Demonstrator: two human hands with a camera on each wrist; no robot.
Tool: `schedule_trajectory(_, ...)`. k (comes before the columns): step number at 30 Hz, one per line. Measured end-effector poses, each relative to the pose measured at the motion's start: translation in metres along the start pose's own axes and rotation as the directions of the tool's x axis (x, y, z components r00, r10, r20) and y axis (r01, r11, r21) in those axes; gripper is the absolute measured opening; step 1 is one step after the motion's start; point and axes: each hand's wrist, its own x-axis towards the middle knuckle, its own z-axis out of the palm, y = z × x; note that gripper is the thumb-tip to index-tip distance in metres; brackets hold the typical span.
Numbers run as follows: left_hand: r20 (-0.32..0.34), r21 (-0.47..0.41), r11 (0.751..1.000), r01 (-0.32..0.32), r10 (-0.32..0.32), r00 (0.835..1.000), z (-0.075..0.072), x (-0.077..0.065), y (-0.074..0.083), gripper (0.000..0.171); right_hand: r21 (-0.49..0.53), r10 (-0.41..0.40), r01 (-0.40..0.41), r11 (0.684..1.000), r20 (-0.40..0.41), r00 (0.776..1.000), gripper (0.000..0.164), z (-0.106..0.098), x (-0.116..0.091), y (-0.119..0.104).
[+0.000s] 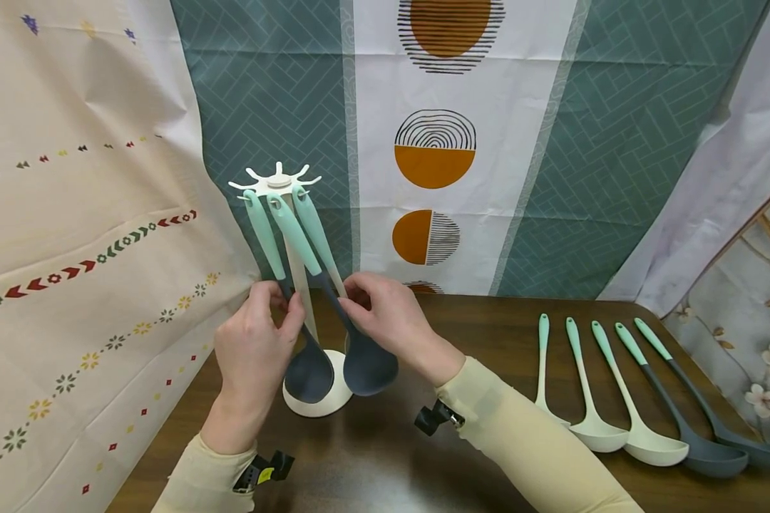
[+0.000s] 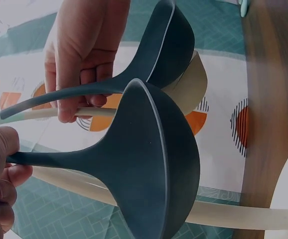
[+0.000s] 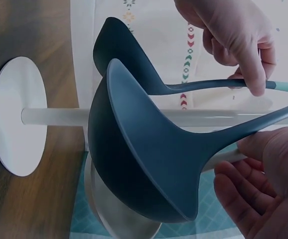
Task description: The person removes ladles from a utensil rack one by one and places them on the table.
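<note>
A white rack [image 1: 279,183] with hooked arms tops a post on a round base [image 1: 316,407]. Three utensils with mint handles hang from it. My left hand [image 1: 247,356] pinches the stem of the left dark grey ladle [image 1: 309,374]. Beside it hangs a second dark grey ladle [image 1: 371,367], tilted to the right. My right hand [image 1: 391,313] pinches the stem of a cream utensil [image 3: 116,214], its thumb right by the second ladle's stem. Most of that cream bowl is hidden behind the second dark ladle, though its edge shows in both wrist views.
On the right of the brown wooden table [image 1: 449,463] several utensils lie side by side, among them a cream ladle [image 1: 654,447] and a dark grey ladle [image 1: 715,456]. Patterned cloths, including a teal and white one [image 1: 282,92], hang behind and at both sides.
</note>
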Motion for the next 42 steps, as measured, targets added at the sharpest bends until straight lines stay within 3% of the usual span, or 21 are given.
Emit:
schedule_trajectory(20,0.014,0.007,1.000,-0.024,0.024,1.000,-0.002,0.000,0.000,0.021,0.097,0.063,-0.069,0.993,0.065,0.996,0.012,0.002,0.003,-0.004)
schedule_trajectory(31,0.029,0.007,1.000,-0.025,0.024,0.999,-0.003,-0.001,0.001,0.021,0.218,0.107,-0.124,0.968,0.088,0.990,0.009,0.005,0.007,-0.002)
schedule_trajectory(42,0.037,0.008,0.999,-0.031,0.030,0.999,-0.002,-0.001,0.001,0.021,0.260,0.119,-0.138,0.956,0.089,0.989,0.009,0.006,0.010,-0.002)
